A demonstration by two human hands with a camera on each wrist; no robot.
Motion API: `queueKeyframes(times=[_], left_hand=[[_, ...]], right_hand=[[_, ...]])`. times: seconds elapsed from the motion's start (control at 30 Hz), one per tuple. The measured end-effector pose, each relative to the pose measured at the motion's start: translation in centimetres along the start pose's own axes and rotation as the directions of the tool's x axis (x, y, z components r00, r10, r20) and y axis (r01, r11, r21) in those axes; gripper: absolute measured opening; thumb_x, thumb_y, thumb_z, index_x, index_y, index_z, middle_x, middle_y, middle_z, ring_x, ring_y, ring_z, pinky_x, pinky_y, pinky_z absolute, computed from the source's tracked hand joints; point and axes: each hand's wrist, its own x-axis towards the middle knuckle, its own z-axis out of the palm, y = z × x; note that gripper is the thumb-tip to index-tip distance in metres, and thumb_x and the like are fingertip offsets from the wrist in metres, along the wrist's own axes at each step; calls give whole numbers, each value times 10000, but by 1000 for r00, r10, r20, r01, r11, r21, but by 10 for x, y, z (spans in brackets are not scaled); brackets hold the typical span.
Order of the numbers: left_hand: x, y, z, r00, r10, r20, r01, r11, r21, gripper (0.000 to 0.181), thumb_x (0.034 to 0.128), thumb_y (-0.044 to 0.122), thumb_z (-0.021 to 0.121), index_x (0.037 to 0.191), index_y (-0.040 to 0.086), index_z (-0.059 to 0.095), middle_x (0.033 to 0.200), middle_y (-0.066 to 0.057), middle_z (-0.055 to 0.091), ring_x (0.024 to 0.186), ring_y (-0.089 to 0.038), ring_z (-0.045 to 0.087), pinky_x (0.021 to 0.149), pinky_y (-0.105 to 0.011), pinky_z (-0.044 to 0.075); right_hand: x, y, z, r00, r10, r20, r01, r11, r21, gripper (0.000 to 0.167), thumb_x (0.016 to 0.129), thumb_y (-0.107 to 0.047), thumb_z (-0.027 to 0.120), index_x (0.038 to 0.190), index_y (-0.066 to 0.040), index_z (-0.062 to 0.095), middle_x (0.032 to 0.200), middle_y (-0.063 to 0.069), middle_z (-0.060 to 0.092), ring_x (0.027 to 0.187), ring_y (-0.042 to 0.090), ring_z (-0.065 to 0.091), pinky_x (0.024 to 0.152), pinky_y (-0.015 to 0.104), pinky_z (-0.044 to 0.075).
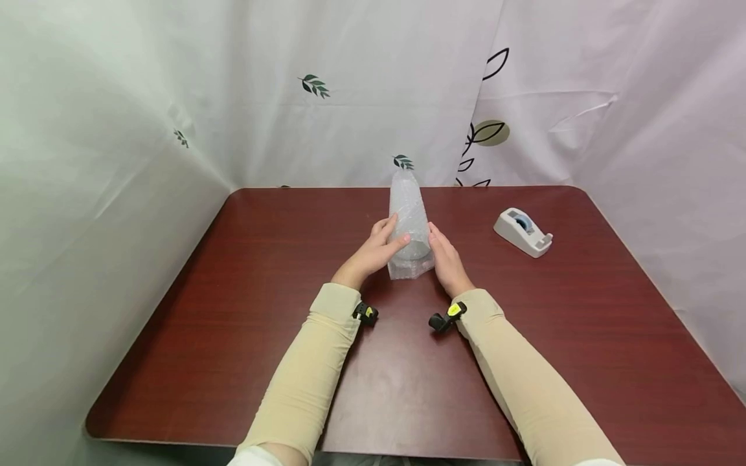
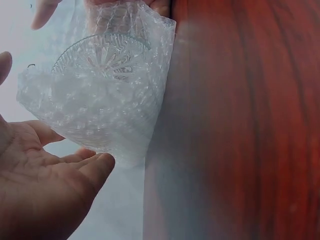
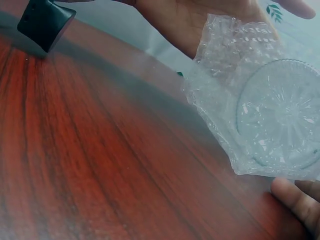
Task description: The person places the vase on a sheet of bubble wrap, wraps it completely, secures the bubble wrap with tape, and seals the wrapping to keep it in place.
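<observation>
A clear glass (image 2: 107, 55) with a ribbed rim and a starburst-patterned base is rolled in bubble wrap (image 1: 408, 207). Its wrapped length points away from me, and a loose flap of wrap hangs at the near end. My left hand (image 1: 375, 251) touches the bundle's left side, thumb over the near part and fingers extended along it. On the other side, my right hand (image 1: 449, 262) rests nearly straight fingers against the wrap. From the left wrist view, a gap shows between the left palm and the wrap. I cannot tell whether the bundle is lifted off the table.
A white tape dispenser (image 1: 523, 232) with a blue-cored roll stands at the right rear of the dark red wooden table (image 1: 233, 310). White curtains (image 1: 350, 52) with leaf prints enclose the back and sides. Black wrist cameras (image 1: 445, 318) sit on both wrists.
</observation>
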Motion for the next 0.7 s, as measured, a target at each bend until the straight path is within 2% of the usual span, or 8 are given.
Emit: queueKeyframes(times=[0.03,0.1,0.2,0.27,0.4,0.53,0.7], left_hand=[[0,0,0,1000,-4,7,4,1000,7,815,1014,498,516,1637,216,74,1680,-53,71,1533,-262,141,1210,-492,191],[-1,0,0,1000,-6,22,6,1000,22,838,1007,503,530,1637,225,53,1690,-27,45,1542,-245,110,1212,-494,184],[-1,0,0,1000,6,27,-7,1000,26,862,1000,500,550,1637,216,45,1696,-2,29,1548,-225,77,1214,-496,175],[-1,0,0,1000,16,15,-17,1000,26,870,996,491,562,1638,200,52,1697,-5,34,1548,-230,78,1213,-504,176],[1,-2,1,1000,17,0,-17,999,27,872,999,477,565,1638,190,46,1698,-11,34,1548,-234,80,1215,-500,172],[3,-3,1,1000,5,4,-5,1000,22,891,993,488,571,1638,204,25,1700,-1,18,1549,-229,72,1217,-495,166],[3,-4,0,1000,1,-12,-1,1000,9,890,990,477,582,1640,203,38,1700,1,27,1548,-240,81,1213,-505,175]], right_hand=[[0,-1,0,1000,7,12,-7,1000,-2,670,1075,-507,275,1605,-96,262,1656,60,258,1527,227,202,1219,466,176],[-1,-1,0,999,29,25,-29,1000,3,686,1070,-528,273,1613,-111,237,1662,42,241,1493,254,275,1150,493,309],[-2,-3,1,998,52,39,-53,998,17,704,1062,-556,278,1623,-136,204,1665,21,223,1363,297,406,920,483,476],[-2,-3,2,997,56,50,-57,998,25,711,1058,-565,281,1627,-148,190,1666,17,215,1240,311,460,749,435,488],[0,-2,3,997,43,59,-43,999,4,715,1060,-564,280,1629,-145,171,1668,35,205,1049,321,511,679,359,472],[2,-2,4,998,31,46,-30,999,-19,706,1064,-551,281,1628,-138,178,1654,57,236,834,308,501,637,346,468],[4,-4,5,999,19,48,-18,1000,-24,713,1063,-558,278,1627,-133,181,1651,57,244,826,289,502,634,364,471]])
